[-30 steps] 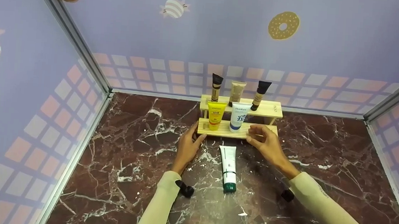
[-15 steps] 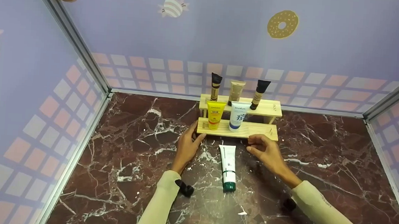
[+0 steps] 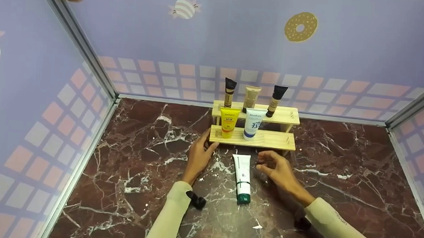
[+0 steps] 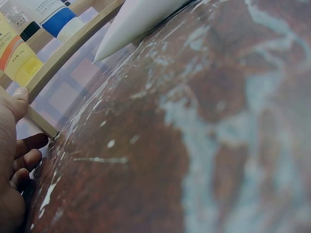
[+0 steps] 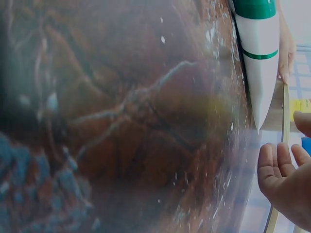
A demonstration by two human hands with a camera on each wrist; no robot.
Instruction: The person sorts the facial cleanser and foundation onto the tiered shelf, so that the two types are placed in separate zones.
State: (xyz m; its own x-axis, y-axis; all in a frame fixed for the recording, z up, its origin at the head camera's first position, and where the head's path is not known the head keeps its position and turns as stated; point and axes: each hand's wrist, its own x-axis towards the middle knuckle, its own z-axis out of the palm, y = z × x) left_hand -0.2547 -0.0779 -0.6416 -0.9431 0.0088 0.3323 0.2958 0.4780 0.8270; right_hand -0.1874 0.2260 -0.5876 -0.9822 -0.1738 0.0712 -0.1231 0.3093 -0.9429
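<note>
A two-tier wooden rack [image 3: 272, 139] stands near the back wall. My left hand [image 3: 199, 156] holds its lower left end, the thumb at the front edge and the fingers round the side, as the left wrist view shows. My right hand [image 3: 277, 172] hovers off the rack's front, fingers loosely bent with nothing between them. Just left of it, a white tube with a green cap [image 3: 243, 179] lies on the table, cap toward me. On the lower tier stand a yellow tube [image 3: 229, 122] and a white tube with a blue band [image 3: 253, 123].
The upper tier bears a slim black tube [image 3: 229, 92], a beige tube [image 3: 251, 98] and a black-capped tube [image 3: 276, 100]. Dark red marbled table [image 3: 135, 203] surrounds the rack. Patterned walls [image 3: 236, 31] close off the back and both sides.
My right hand has come off the rack's lower tier and moved toward me and slightly left, nearer the lying white tube. The left hand stays on the rack.
</note>
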